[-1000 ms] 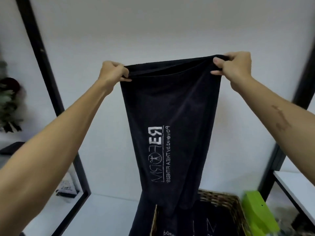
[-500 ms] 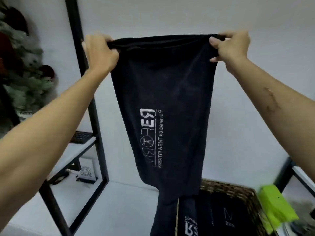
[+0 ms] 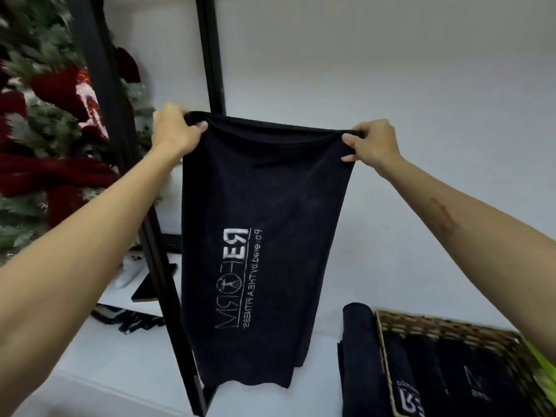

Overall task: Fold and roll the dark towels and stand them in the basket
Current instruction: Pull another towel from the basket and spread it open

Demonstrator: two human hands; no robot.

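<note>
Towel [image 3: 267, 224] hangs from left hand [image 3: 174, 135] and right hand [image 3: 374, 144] grips.

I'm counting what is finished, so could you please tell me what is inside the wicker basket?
The wicker basket holds dark rolled towels packed side by side, some showing white print. About four show; the right forearm and the picture's edge cover the basket's right and near parts, so a full count is impossible.

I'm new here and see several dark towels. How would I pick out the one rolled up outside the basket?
Find the woven basket at the lower right, with dark towels standing inside it. Just beyond its left rim stands a lone rolled towel on the white surface. Unlike the large towel that the hands hold up spread out, it is rolled, and it alone stands outside the basket.
</note>
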